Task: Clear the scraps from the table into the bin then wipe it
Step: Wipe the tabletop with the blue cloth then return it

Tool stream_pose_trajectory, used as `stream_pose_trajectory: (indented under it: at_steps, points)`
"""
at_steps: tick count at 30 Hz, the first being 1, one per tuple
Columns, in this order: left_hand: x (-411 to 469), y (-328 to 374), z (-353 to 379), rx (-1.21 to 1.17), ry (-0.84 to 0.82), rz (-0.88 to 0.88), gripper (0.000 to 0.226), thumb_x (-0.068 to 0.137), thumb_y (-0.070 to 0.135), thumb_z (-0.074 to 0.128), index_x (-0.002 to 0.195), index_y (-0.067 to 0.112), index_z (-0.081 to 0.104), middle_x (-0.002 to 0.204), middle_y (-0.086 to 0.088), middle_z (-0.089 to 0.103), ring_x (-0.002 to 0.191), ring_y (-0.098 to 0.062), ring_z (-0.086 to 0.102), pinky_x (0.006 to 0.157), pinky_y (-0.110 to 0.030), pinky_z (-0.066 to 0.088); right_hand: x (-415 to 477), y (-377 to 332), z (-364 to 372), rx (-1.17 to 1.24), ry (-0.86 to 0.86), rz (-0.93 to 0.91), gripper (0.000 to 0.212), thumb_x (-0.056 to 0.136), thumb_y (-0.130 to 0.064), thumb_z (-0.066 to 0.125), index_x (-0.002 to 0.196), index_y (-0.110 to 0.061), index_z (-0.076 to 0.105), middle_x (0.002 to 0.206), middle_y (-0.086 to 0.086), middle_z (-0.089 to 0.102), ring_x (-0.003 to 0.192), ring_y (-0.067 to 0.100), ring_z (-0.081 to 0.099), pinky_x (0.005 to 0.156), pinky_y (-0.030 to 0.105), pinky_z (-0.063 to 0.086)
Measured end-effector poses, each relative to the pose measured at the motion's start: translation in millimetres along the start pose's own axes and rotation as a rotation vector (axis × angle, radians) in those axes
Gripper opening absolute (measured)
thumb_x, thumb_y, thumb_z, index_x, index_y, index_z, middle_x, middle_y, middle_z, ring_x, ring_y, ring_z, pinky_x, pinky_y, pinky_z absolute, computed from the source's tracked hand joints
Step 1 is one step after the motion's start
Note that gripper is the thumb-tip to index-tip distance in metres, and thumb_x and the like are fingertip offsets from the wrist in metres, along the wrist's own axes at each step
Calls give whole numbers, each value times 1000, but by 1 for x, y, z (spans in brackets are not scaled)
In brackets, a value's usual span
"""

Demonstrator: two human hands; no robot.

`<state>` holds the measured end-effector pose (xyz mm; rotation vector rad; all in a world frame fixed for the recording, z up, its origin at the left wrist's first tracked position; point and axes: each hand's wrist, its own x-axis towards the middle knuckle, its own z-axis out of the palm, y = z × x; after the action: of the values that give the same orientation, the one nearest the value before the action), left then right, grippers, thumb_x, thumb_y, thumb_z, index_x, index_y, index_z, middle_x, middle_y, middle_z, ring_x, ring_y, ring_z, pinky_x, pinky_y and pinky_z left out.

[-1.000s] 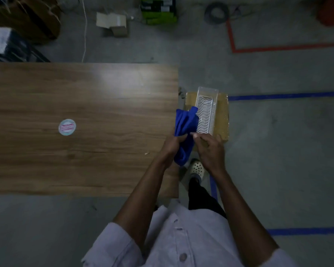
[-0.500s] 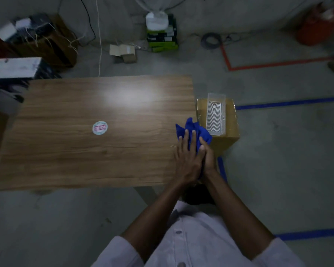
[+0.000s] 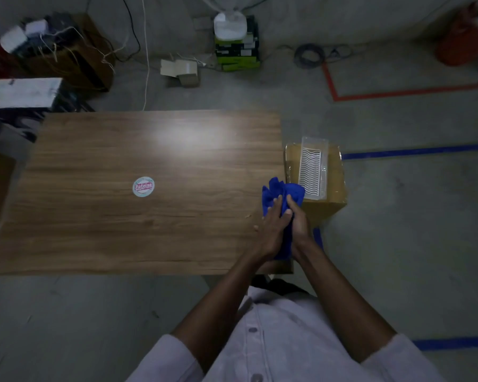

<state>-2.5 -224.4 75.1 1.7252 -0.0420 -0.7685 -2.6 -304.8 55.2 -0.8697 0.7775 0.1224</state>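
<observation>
Right hand (image 3: 299, 220) grip closed round blue cloth (image 3: 287, 189); left hand (image 3: 273, 226) fingers flat against it.

- Dim grey concrete floor (image 3: 398, 244), crossed by a red tape line (image 3: 398, 92) and a blue tape line (image 3: 417, 151).
- Brown wood-grain table (image 3: 94, 216) catching a pale glare.
- Coiled dark cable (image 3: 309, 55) beyond.
</observation>
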Motion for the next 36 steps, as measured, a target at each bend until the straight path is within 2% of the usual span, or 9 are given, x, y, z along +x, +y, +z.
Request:
stream_pose_trajectory:
  at_steps: [4, 6, 8, 11, 15, 18, 22, 31, 36]
  points:
    - [13, 5, -10, -182, 85, 75, 40, 110, 34, 41, 149, 27, 47, 146, 4, 54, 128, -2, 55, 114, -29, 40, 27, -17, 3, -143, 107, -166, 40, 107, -32, 50, 130, -4, 65, 117, 18, 71, 108, 33, 67, 96, 45, 51]
    - [27, -1, -21, -144, 226, 24, 38, 106, 42, 46, 140, 28, 57, 135, 1, 64, 115, -3, 64, 106, -34, 49, 42, -31, 16, -356, 188, -315, 33, 108, -31, 49, 129, -8, 60, 112, 6, 69, 98, 20, 65, 89, 33, 52]
    - [41, -9, -32, -116, 291, -40, 40, 103, 48, 49, 135, 28, 63, 124, -2, 71, 110, -13, 68, 101, -44, 53, 63, -39, 33, -585, 262, -445, 38, 107, -35, 51, 138, -12, 51, 124, 0, 63, 111, 17, 60, 99, 32, 48]
    - [62, -27, -47, -37, 313, -88, 30, 100, 53, 49, 110, 35, 70, 108, 0, 75, 101, -18, 70, 93, -48, 54, 110, -36, 47, -899, 220, -558, 85, 97, -51, 59, 161, -7, 24, 165, 16, 27, 151, 31, 27, 124, 44, 25]
    - [86, -65, -74, 420, 365, -22, 43, 101, 45, 39, 119, 17, 67, 113, -7, 72, 108, -31, 65, 96, -46, 48, 157, -15, 50, -1390, 25, -258, 107, 91, -73, 55, 164, -25, -8, 170, 6, -22, 157, 27, -15, 124, 52, -4]
    - [108, -91, -96, 643, 414, 42, 50, 99, 42, 34, 125, 12, 65, 132, -11, 65, 128, -38, 55, 111, -51, 37, 170, -4, 48, -1455, 125, -522, 86, 96, -66, 46, 164, -21, 18, 173, 8, 4, 159, 28, 0, 126, 50, 1]
    - [135, -76, -122, 707, 493, 25, 49, 99, 35, 41, 140, 14, 59, 153, -9, 50, 148, -34, 33, 119, -49, 27, 193, 15, 39, -1632, 31, -747, 66, 100, -54, 33, 158, -23, 39, 170, 5, 23, 158, 28, 13, 125, 56, 6]
    - [211, -66, -168, 983, 409, 56, 62, 104, 41, 31, 162, 22, 21, 171, -5, 8, 158, -30, 0, 126, -50, 2, 216, 23, 38, -1878, 180, -720, 67, 107, -57, 27, 165, -34, 5, 173, 3, -6, 159, 30, -8, 127, 56, 5]
    - [261, -66, -195, 1004, 439, 155, 60, 105, 40, 33, 161, 22, 26, 171, -2, 14, 158, -25, 8, 126, -48, 3, 238, 13, 42, -1840, 275, -661, 69, 105, -52, 31, 165, -29, 7, 172, 13, -7, 158, 37, -8, 126, 57, 10]
